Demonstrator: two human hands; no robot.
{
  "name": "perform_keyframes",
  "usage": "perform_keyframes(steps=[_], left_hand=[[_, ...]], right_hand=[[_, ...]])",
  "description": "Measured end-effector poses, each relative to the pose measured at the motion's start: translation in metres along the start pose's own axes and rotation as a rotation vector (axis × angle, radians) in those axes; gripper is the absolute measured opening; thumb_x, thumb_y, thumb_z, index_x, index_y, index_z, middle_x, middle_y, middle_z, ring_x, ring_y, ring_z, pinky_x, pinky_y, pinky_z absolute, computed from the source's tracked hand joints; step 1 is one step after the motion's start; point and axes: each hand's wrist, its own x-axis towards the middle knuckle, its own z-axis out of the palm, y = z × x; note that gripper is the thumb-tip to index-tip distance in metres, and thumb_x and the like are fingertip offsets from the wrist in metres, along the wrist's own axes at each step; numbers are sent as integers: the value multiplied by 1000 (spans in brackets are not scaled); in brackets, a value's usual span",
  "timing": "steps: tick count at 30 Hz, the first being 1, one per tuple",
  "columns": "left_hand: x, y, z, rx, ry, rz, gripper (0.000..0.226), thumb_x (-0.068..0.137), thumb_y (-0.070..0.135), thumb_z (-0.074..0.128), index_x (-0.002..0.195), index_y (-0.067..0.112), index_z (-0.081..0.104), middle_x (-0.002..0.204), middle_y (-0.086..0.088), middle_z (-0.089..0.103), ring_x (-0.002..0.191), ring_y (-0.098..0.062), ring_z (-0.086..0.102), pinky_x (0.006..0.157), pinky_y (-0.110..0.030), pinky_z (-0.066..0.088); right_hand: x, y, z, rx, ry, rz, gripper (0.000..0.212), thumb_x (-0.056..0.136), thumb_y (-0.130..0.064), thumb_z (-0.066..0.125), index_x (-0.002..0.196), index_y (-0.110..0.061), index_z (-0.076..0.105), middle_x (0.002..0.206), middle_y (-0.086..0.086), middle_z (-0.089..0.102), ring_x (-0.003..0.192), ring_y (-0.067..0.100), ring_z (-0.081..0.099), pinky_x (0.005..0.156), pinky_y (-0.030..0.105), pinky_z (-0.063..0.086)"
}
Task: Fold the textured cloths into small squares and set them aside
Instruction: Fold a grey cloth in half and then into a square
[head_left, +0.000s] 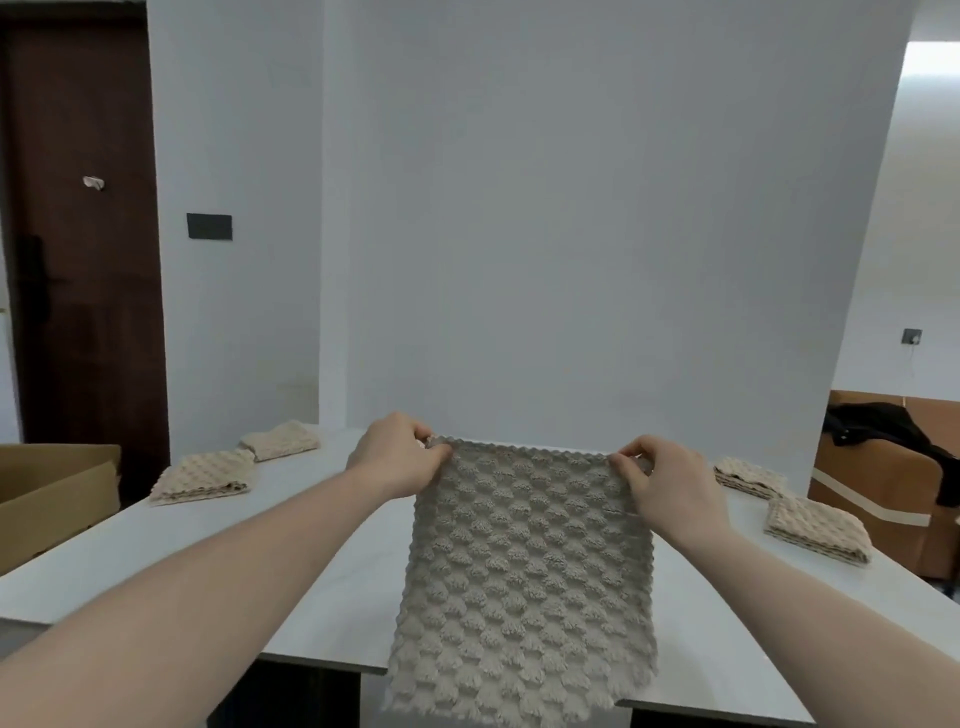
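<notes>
- We have one cloth (524, 571) opened out and hanging in front of us, its top edge raised above the table (322, 561) and its lower edge dropping past the table's near rim at 6 o'clock.
- Our left hand (400, 460) pinches the top left corner, fingers curled tight on the edge; our right hand (660, 480) pinches the top right corner the same way.
- Four folded cloths lie on the table: two at 10 o'clock (202, 475) (280, 440) and two at 2 o'clock (748, 477) (818, 527) (which pair counts as set aside, we cannot tell).
- We judge this the start of a fold: the cloth is spread, not yet doubled.
- Next we would likely lay it flat or bring the top edge to the bottom, keeping both corners level so the edges meet squarely.
- A cardboard box (52, 499) sits at 9 o'clock, beside the table.
</notes>
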Motion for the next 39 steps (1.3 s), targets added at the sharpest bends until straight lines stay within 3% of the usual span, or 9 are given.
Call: perform_keyframes(steps=[3,7,14,22,26,28,31,35,39], left_hand=[[14,-1,19,-62,-23,-48,30,90,45,64,77,22,76,74,5,73,78,-18,68,77,-34,59],[30,-5,46,-123,-55,-94,29,93,35,59,72,26,76,66,14,74,75,-12,69,77,-34,61],[45,-24,81,-205,-52,-121,21,91,34,63,72,34,72,78,7,71,82,-27,71,79,-40,63],[46,-40,103,-214,-134,-106,15,91,21,63,96,32,73,86,9,69,68,-17,66,76,-31,60],[35,-42,99,-214,-140,-110,24,86,21,63,103,33,75,101,7,71,84,-18,67,84,-34,60],[27,-41,94,-227,-139,-100,23,86,21,63,101,34,75,102,8,71,81,-17,66,85,-34,60],[9,-41,88,-202,-162,-55,24,88,21,63,105,34,74,107,7,71,71,-12,63,75,-26,55],[-25,-47,82,-32,-263,7,35,90,23,60,121,35,70,126,8,67,101,-12,66,94,-26,51],[-51,-49,80,55,-315,14,42,89,23,59,128,37,65,130,7,66,109,-13,65,98,-30,51]], right_hand=[[10,9,17,17,-2,45,12,94,-41,68,89,-30,72,82,-10,70,82,19,65,69,32,48],[22,25,43,11,-30,75,10,95,-35,68,89,-29,74,86,-6,74,87,22,67,73,33,50],[34,47,79,45,-62,122,18,94,-13,63,101,-24,75,98,-3,75,92,22,66,78,30,47],[28,62,93,75,-122,113,21,95,-9,60,100,-24,74,97,-5,73,89,16,68,75,26,46],[17,66,89,53,-148,70,23,95,-8,59,98,-26,73,94,-9,71,90,13,67,73,27,46],[10,67,82,56,-160,58,24,94,-9,59,95,-29,72,93,-11,72,90,10,67,73,27,48],[-5,69,68,27,-193,13,26,92,-11,57,92,-33,70,93,-16,71,92,6,66,76,29,52],[-35,73,56,-95,-256,-74,26,90,-14,56,90,-38,67,93,-23,67,94,4,63,82,30,54],[-61,77,56,-133,-313,-134,24,92,-18,57,91,-41,65,97,-26,64,99,1,61,86,26,52]])
